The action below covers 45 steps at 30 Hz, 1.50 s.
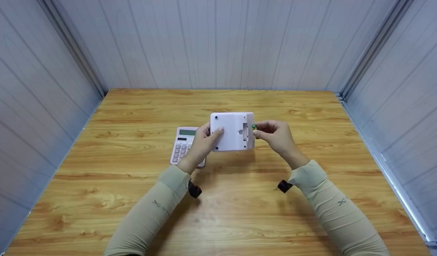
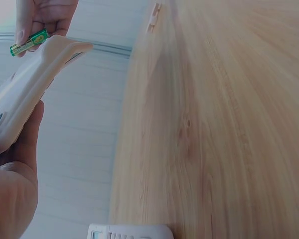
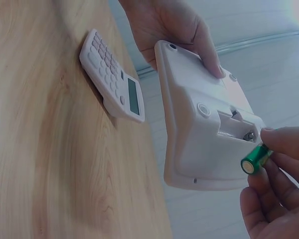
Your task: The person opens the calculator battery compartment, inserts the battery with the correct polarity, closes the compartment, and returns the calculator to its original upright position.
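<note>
My left hand (image 1: 200,144) grips a white calculator (image 1: 229,135) by its left edge, thumb on the back. The calculator is raised above the table with its underside facing me. Its battery compartment (image 3: 234,127) is uncovered, and a metal spring shows inside. Close to that slot, my right hand (image 1: 277,137) pinches a small green battery (image 3: 255,159) between thumb and fingers. The battery is outside the compartment, its flat end pointing out from the fingers in the right wrist view. The calculator's keys are hidden from the head view.
A second calculator (image 1: 183,142) lies face up on the wooden table (image 1: 133,199), partly covered by my left hand and wrist. In the left wrist view a small pinkish piece (image 2: 153,17) lies on the table. Pale panel walls (image 1: 204,46) enclose the table's back and sides.
</note>
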{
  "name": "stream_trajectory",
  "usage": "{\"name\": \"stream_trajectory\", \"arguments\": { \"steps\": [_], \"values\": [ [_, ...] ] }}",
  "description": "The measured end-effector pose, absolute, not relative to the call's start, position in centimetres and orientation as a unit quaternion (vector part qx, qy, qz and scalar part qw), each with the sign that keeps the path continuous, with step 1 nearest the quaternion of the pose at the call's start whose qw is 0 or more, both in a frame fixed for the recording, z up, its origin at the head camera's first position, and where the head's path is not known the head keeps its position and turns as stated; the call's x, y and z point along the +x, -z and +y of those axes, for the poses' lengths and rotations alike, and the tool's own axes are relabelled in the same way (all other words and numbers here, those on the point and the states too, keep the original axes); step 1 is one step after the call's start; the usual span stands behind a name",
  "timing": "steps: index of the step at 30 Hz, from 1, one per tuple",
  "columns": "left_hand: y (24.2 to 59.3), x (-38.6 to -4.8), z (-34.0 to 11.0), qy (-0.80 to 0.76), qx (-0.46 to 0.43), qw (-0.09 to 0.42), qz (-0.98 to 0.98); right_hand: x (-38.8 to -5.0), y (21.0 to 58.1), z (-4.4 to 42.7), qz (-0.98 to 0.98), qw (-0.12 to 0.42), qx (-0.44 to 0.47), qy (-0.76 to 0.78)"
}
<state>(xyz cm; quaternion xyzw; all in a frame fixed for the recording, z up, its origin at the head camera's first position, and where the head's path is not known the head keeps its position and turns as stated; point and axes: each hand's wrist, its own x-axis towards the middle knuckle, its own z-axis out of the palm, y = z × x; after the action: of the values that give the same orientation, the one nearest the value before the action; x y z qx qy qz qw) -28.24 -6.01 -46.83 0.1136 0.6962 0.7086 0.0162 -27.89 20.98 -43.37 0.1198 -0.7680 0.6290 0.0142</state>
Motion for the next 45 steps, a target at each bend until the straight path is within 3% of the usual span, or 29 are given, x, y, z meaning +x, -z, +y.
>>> {"name": "stream_trajectory", "arguments": {
  "steps": [13,28,37,45],
  "values": [
    [46.8,-28.3,-5.4,-0.71,0.109,0.018,0.695,-27.6,43.3,20.4,-0.762,0.045,0.124,-0.634],
    [46.8,-28.1,-5.0,-0.702,0.116,0.023,0.702,-26.6,43.3,19.1,-0.791,0.14,0.157,-0.575],
    [46.9,-27.9,-5.0,-0.702,0.128,0.021,0.701,-26.9,43.8,19.1,-0.793,0.134,0.166,-0.57],
    [47.1,-27.7,-4.9,-0.697,0.136,0.018,0.704,-27.2,43.9,19.3,-0.798,0.094,0.114,-0.585]
  ]
}}
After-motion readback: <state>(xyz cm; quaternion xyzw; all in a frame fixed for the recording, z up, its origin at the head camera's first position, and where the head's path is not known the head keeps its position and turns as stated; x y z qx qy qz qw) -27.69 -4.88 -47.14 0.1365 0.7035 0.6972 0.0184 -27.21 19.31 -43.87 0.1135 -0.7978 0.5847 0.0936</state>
